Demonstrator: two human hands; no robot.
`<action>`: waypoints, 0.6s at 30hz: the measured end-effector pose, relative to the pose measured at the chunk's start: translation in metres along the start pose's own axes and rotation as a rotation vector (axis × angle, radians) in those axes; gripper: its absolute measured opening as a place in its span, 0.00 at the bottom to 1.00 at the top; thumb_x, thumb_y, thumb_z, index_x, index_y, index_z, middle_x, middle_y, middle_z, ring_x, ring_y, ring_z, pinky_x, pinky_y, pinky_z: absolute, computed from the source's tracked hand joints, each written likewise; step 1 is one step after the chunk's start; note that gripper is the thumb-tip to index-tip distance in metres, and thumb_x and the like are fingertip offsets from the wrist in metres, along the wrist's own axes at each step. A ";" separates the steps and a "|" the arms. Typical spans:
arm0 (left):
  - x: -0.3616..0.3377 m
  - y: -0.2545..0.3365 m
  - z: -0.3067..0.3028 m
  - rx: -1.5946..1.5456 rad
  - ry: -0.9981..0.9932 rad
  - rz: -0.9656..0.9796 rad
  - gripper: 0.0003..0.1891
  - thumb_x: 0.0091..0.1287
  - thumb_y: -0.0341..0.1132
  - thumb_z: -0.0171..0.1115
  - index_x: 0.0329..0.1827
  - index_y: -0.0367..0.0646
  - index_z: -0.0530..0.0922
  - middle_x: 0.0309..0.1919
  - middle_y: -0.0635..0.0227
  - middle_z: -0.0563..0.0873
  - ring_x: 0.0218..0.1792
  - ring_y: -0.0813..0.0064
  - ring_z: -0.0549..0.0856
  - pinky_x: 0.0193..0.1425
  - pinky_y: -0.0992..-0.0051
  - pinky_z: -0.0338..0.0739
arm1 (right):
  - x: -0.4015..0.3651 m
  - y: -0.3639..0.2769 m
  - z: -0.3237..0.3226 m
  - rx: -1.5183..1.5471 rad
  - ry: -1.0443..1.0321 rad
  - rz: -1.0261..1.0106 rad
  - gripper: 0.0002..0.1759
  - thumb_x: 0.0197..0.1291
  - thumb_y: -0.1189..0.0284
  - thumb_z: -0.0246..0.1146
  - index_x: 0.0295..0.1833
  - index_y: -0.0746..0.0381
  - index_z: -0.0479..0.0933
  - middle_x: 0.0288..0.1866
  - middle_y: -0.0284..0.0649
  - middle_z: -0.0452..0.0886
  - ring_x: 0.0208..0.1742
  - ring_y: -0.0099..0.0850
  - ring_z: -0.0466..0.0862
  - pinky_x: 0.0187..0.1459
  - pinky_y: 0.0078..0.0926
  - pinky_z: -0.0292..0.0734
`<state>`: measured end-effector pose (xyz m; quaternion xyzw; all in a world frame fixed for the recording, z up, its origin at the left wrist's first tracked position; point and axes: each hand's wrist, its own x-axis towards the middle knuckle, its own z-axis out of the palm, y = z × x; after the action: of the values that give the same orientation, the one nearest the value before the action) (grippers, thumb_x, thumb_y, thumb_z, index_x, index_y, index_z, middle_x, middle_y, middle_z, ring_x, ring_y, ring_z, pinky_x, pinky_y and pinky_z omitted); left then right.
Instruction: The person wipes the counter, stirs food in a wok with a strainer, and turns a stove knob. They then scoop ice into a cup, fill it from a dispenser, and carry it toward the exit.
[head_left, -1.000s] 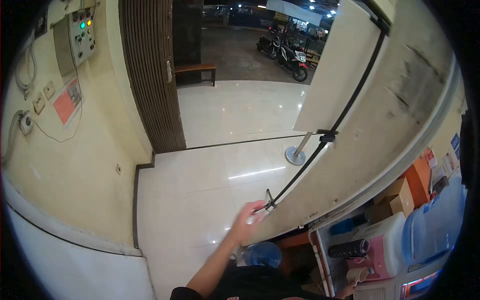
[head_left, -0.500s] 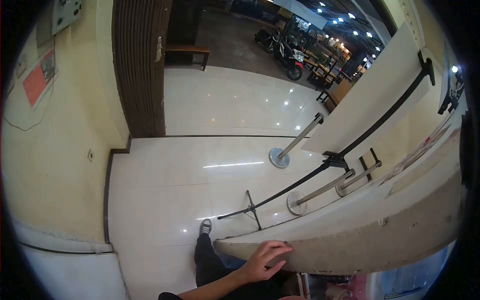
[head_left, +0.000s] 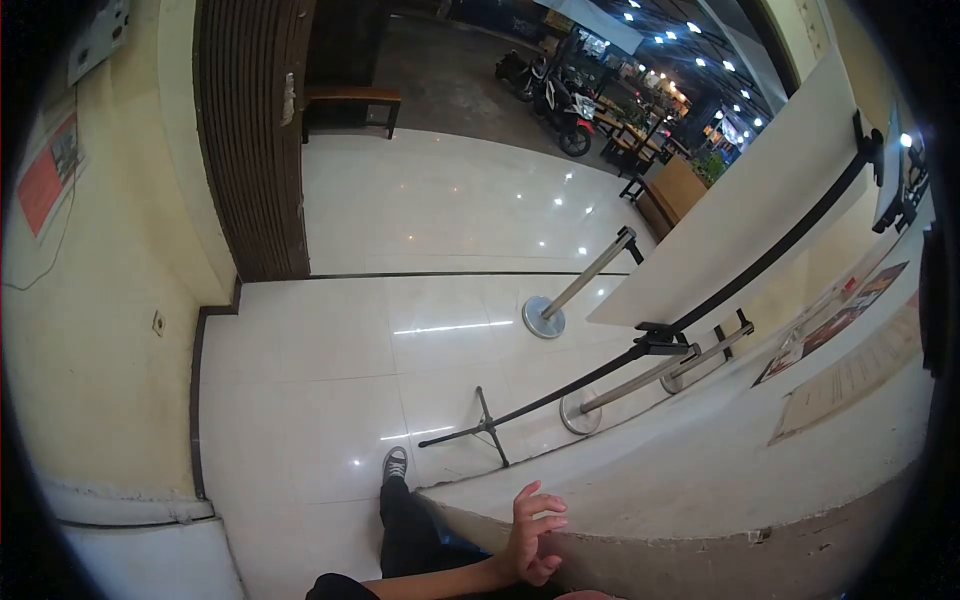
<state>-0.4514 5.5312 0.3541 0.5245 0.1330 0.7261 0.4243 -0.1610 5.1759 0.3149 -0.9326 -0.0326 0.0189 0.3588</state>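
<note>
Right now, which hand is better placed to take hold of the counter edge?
Left. The left hand is open, fingers spread, right at the near edge of the counter. The right hand is not in view, so nothing shows it any closer.

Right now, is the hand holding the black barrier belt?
No, the open left hand is at the beige counter edge, not the belt.

The forearm behind the left hand [head_left: 530,535] runs off the bottom edge, and the lower fingers curl out of sight against the lip of the counter [head_left: 700,480]. The person's leg [head_left: 400,520] vanishes behind the counter's corner. Print on the 2 sheets [head_left: 850,375] lying on the counter is too small to read. The lens rim cuts the red notice [head_left: 45,180]. The motorcycles [head_left: 560,100] are too distant to tell apart.
</note>
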 end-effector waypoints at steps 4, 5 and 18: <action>0.002 0.002 -0.002 0.010 -0.044 -0.004 0.22 0.65 0.51 0.51 0.53 0.43 0.69 0.48 0.57 0.74 0.52 0.61 0.75 0.68 0.45 0.52 | -0.008 -0.001 -0.001 0.008 -0.005 0.010 0.26 0.61 0.57 0.61 0.51 0.71 0.76 0.41 0.48 0.83 0.41 0.36 0.82 0.42 0.33 0.76; 0.002 0.002 -0.002 0.013 -0.051 -0.005 0.22 0.65 0.50 0.51 0.53 0.43 0.69 0.48 0.57 0.74 0.52 0.61 0.75 0.68 0.45 0.52 | -0.010 -0.001 0.000 0.010 -0.007 0.011 0.26 0.61 0.57 0.61 0.52 0.71 0.76 0.42 0.48 0.83 0.41 0.36 0.82 0.42 0.33 0.76; 0.000 0.001 -0.003 0.035 -0.091 -0.036 0.21 0.65 0.46 0.50 0.53 0.40 0.68 0.49 0.56 0.75 0.54 0.61 0.74 0.70 0.48 0.50 | -0.041 0.010 -0.004 0.060 -0.029 0.006 0.25 0.62 0.59 0.61 0.53 0.72 0.76 0.44 0.49 0.82 0.43 0.36 0.82 0.44 0.33 0.76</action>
<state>-0.4550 5.5315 0.3539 0.5620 0.1356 0.6912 0.4335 -0.2013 5.1624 0.3113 -0.9212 -0.0346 0.0344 0.3861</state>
